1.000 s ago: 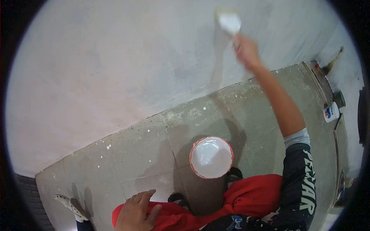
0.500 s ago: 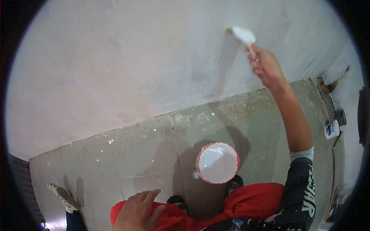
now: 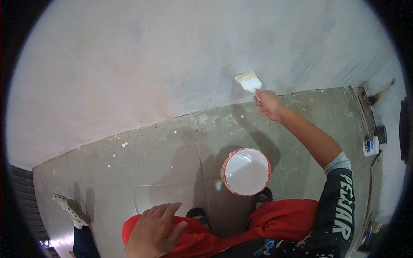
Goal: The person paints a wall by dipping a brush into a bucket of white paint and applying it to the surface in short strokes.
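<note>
My right hand [image 3: 269, 104] is closed round the handle of a paintbrush [image 3: 250, 81], its pale bristles pointing up and left against the lower part of the wall [image 3: 172, 64]. White paint coats the brush body. Below it on the floor stands a round bucket [image 3: 247, 172] with a red rim, white inside. My left hand [image 3: 154, 231] rests on my left knee over red trousers, fingers stretched out and thumb apart, holding nothing.
White drips spot the grey tiled floor [image 3: 163, 163]. A white labelled tub [image 3: 371, 146] stands at the right by the side wall. On the left, another person's foot in a pale clog [image 3: 71, 208] shows, near a dark ridged surface [image 3: 26, 202].
My right hand has brought the paintbrush down and to the left along the wall, nearer the floor. My left hand stays on my knee.
</note>
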A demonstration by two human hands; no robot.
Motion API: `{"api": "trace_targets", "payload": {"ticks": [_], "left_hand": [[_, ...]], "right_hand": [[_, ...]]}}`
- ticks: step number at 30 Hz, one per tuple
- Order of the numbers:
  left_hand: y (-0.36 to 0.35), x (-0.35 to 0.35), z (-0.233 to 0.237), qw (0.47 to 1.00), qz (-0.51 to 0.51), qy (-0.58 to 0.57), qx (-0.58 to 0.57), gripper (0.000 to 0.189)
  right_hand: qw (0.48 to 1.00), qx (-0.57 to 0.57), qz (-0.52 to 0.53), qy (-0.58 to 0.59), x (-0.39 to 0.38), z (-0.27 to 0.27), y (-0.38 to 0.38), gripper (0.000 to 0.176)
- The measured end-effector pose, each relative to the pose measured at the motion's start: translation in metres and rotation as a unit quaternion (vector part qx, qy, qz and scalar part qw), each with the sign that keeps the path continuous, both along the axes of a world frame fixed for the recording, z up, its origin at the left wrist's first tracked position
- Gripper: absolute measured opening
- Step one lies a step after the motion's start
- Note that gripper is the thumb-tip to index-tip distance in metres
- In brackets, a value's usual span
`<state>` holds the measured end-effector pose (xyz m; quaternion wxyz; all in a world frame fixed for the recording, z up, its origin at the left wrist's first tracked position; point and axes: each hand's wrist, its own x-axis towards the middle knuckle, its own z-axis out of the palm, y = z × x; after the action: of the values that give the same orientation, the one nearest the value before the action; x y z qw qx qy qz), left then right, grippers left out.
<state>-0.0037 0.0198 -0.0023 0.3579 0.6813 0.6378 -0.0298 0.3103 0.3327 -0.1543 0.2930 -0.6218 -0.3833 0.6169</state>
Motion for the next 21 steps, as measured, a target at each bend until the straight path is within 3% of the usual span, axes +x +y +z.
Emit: {"api": "trace_targets", "payload": {"ticks": [2, 4, 5, 7, 11, 13, 14, 16, 17, 19, 21], "left_hand": [[-0.003, -0.001, 0.001, 1.000, -0.009, 0.000, 0.020, 0.045], [-0.003, 0.000, 0.002, 1.000, -0.007, 0.000, 0.013, 0.045], [-0.004, 0.000, 0.002, 1.000, -0.005, 0.001, 0.012, 0.045], [-0.008, 0.000, 0.001, 1.000, -0.004, 0.005, 0.017, 0.045], [-0.012, 0.000, 0.000, 0.999, -0.001, 0.019, 0.038, 0.046], [-0.013, 0.001, -0.003, 0.999, -0.004, 0.019, 0.033, 0.046], [-0.012, 0.001, -0.004, 0.999, -0.006, 0.021, 0.039, 0.046], [-0.012, -0.002, -0.005, 0.999, -0.001, 0.004, 0.042, 0.046], [-0.012, -0.002, -0.006, 0.998, 0.008, -0.011, 0.054, 0.046], [-0.011, -0.001, -0.007, 0.999, 0.006, -0.007, 0.049, 0.046], [-0.010, 0.000, -0.007, 0.999, 0.005, -0.002, 0.045, 0.046]], "right_hand": [[0.999, -0.015, 0.009, -0.030, 0.003, 0.009, -0.010, 0.026], [0.991, 0.006, 0.109, -0.080, 0.005, 0.025, -0.022, 0.029], [0.991, 0.002, 0.109, -0.081, 0.006, 0.031, -0.028, 0.029], [0.963, 0.081, 0.225, -0.120, 0.009, 0.040, -0.044, 0.029], [0.948, 0.033, 0.300, -0.102, 0.012, 0.071, -0.073, 0.025], [0.905, 0.019, 0.402, -0.136, 0.018, 0.083, -0.079, 0.019], [0.907, 0.011, 0.400, -0.135, 0.020, 0.088, -0.084, 0.019], [0.789, 0.130, 0.557, -0.225, 0.023, 0.094, -0.091, 0.024], [0.791, 0.126, 0.556, -0.224, 0.021, 0.094, -0.096, 0.024], [0.710, 0.105, 0.651, -0.247, 0.009, 0.093, -0.111, 0.029], [0.676, 0.087, 0.664, -0.308, 0.005, 0.063, -0.127, 0.032]]}}
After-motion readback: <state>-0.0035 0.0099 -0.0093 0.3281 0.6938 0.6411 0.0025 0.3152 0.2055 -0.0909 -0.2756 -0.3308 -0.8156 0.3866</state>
